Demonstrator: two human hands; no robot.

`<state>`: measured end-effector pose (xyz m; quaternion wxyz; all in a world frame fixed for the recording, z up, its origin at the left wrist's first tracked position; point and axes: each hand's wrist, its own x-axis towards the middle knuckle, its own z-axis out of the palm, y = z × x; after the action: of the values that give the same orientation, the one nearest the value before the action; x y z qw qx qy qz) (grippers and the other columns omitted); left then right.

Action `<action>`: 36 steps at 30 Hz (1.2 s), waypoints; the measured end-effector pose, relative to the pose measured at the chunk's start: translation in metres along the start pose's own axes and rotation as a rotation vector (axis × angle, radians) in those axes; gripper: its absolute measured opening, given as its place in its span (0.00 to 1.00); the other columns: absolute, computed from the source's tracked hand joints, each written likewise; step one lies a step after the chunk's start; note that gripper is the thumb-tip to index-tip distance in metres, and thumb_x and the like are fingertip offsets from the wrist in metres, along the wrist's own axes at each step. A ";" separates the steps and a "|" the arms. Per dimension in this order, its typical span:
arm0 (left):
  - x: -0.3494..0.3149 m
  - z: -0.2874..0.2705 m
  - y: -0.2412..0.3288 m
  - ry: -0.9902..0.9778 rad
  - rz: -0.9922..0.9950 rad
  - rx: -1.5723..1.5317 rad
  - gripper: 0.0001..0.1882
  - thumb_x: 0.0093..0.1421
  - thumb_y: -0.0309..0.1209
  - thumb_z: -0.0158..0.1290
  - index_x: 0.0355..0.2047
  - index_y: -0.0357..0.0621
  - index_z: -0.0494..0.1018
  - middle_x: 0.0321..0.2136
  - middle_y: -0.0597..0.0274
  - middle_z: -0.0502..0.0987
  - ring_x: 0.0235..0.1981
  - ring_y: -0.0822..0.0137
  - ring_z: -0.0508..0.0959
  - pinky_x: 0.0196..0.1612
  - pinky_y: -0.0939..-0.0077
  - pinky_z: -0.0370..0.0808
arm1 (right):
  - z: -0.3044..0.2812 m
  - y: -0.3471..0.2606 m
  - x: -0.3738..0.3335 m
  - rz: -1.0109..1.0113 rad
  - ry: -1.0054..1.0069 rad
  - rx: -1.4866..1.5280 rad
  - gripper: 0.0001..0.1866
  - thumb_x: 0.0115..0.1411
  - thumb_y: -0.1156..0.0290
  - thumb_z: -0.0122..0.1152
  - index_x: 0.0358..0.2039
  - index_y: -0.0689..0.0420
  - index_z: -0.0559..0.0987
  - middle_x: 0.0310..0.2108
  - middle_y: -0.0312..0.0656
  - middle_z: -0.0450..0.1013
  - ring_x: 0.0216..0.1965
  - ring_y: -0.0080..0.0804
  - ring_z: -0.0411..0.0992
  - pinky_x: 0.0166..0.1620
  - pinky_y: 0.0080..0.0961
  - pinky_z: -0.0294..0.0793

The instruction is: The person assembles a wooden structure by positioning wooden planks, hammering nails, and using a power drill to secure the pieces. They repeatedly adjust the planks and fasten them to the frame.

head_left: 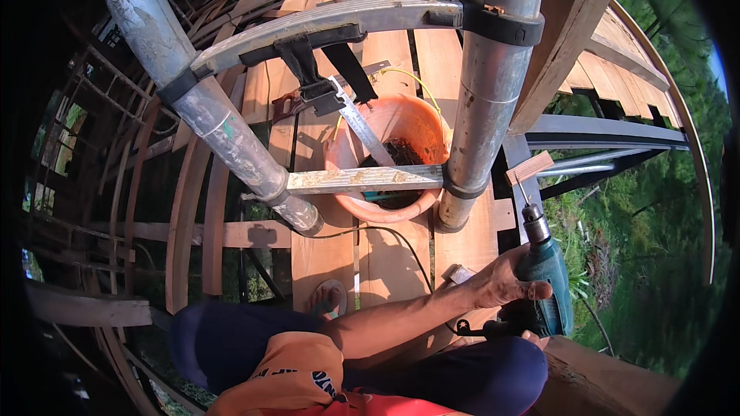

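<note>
A green corded power drill (549, 289) is held at the right, pointing away from me. Its bit meets a small wooden block (529, 168) beside a dark steel beam; I cannot tell whether the bit has entered the wood. Reaching across from the left, my left hand (505, 281) is closed around the drill's body behind the chuck. Only some fingertips of my right hand (534, 340) show, at the drill's rear below the left hand; the rest is hidden by the drill and my knee.
An aluminium ladder (362, 179) stands in front of me. Behind its rung sits an orange bucket (428, 123) with a metal square (362, 129) in it. A handsaw (287, 108) lies beyond. Planks (324, 262) have gaps between them; a power cord (412, 250) crosses them. Greenery drops away at right.
</note>
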<state>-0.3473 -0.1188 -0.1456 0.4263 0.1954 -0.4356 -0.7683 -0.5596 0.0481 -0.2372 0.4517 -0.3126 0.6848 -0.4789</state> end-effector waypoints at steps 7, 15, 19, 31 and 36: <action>-0.009 -0.014 0.042 0.123 -0.026 0.226 0.38 0.47 0.54 0.72 0.48 0.38 0.74 0.38 0.61 0.77 0.43 0.65 0.77 0.51 0.68 0.75 | 0.028 0.007 0.020 0.359 -0.397 0.192 0.46 0.54 0.71 0.78 0.71 0.60 0.66 0.59 0.48 0.74 0.59 0.35 0.74 0.61 0.35 0.75; -0.088 -0.115 0.092 -0.157 -0.497 0.825 0.39 0.42 0.54 0.72 0.41 0.30 0.78 0.33 0.47 0.82 0.37 0.56 0.83 0.41 0.62 0.78 | 0.100 -0.058 0.035 -0.332 -0.959 -0.265 0.51 0.50 0.62 0.84 0.71 0.60 0.66 0.61 0.56 0.76 0.63 0.52 0.74 0.65 0.44 0.72; -0.140 -0.150 0.114 -0.446 -0.886 1.170 0.38 0.42 0.52 0.72 0.42 0.32 0.78 0.35 0.41 0.83 0.39 0.44 0.84 0.44 0.53 0.78 | 0.102 -0.048 0.042 -0.371 -0.884 -0.369 0.45 0.54 0.66 0.81 0.69 0.62 0.68 0.58 0.58 0.78 0.61 0.54 0.76 0.62 0.43 0.75; -0.355 -0.303 0.187 -0.221 -1.531 1.038 0.51 0.41 0.47 0.76 0.65 0.43 0.70 0.59 0.41 0.76 0.60 0.45 0.77 0.57 0.50 0.76 | 0.112 -0.022 0.037 -0.273 -0.785 -0.422 0.37 0.63 0.58 0.72 0.66 0.66 0.71 0.50 0.61 0.81 0.52 0.53 0.81 0.58 0.45 0.77; -0.427 -0.345 0.227 0.537 -1.500 0.630 0.52 0.46 0.46 0.76 0.69 0.41 0.66 0.62 0.45 0.74 0.65 0.48 0.72 0.65 0.51 0.70 | 0.124 -0.042 0.039 -0.320 -0.888 -0.596 0.28 0.70 0.70 0.65 0.68 0.65 0.71 0.57 0.56 0.79 0.54 0.39 0.79 0.56 0.33 0.78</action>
<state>0.2333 0.0015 -0.1740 -0.1802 0.7166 -0.2686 -0.6180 -0.4612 -0.0459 -0.2269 0.5107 -0.6985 0.4785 -0.1495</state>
